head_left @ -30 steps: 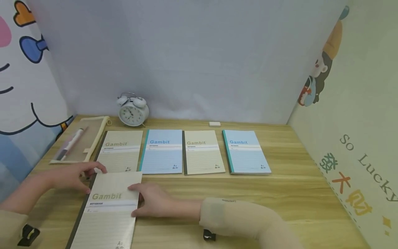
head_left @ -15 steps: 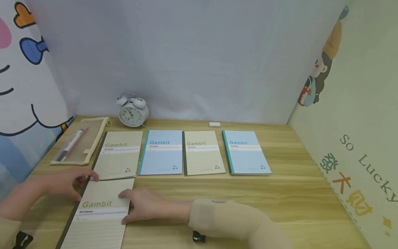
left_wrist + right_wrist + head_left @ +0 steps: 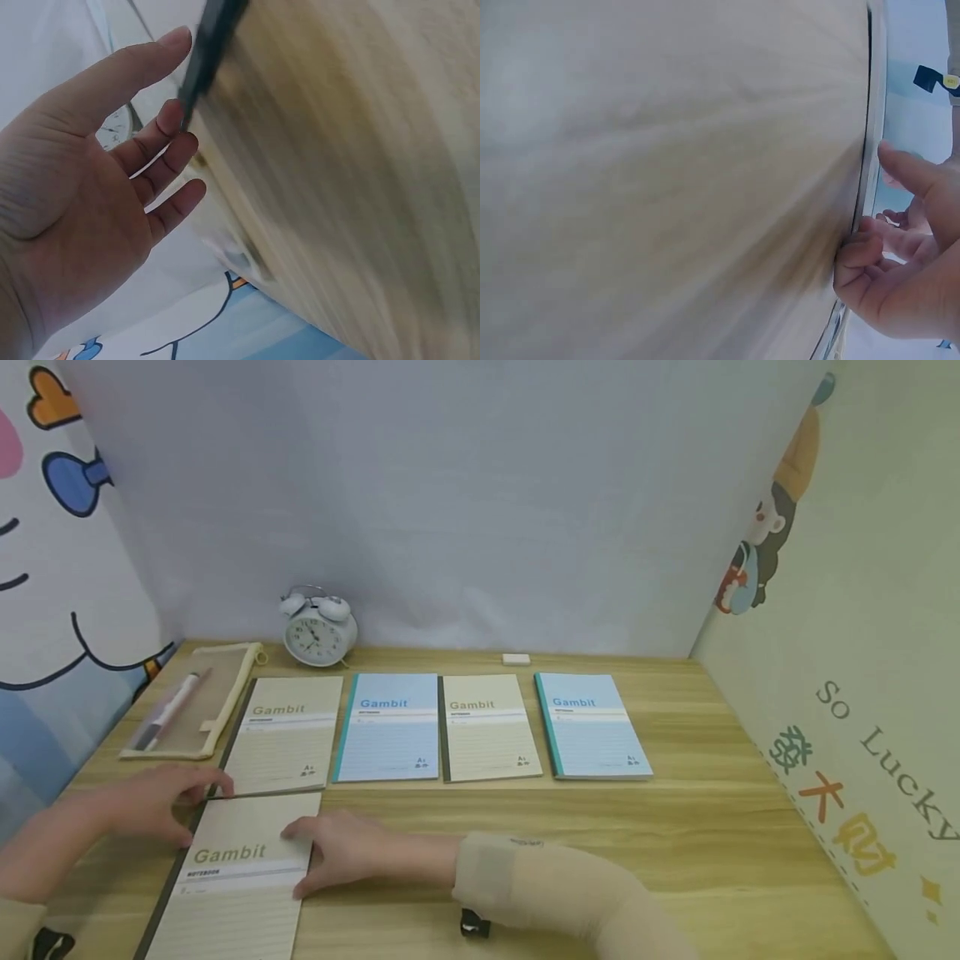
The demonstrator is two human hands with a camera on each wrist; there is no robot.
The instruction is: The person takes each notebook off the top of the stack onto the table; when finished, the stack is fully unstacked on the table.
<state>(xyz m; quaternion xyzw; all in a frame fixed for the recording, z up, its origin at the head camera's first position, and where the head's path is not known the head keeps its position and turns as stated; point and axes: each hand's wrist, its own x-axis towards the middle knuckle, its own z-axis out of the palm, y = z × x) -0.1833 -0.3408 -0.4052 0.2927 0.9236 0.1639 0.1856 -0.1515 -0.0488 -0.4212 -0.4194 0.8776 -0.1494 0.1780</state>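
A beige Gambit notebook (image 3: 240,885) with a dark spine lies at the front left in the head view, its bottom cut off by the frame. Its top edge meets the lower edge of another beige notebook (image 3: 288,735). My left hand (image 3: 153,806) is at the spine's upper end, with spread, loosely bent fingers touching the top corner and thumb by the spine; the left wrist view shows this dark spine (image 3: 210,52) at the fingertips. Across from it, my right hand (image 3: 348,852) grips the right edge, other fingers curled against that edge in the right wrist view.
Right of the upper beige notebook lie a blue notebook (image 3: 390,731), a second beige one (image 3: 491,735) and another blue one (image 3: 596,735). Behind stand a white alarm clock (image 3: 318,631) and a white eraser (image 3: 516,659). A mesh pouch (image 3: 225,702) with a pen lies far left.
Both hands have moved the front notebook left and toward me, off the lower part of the notebook behind it. During the last half second it has barely shifted.
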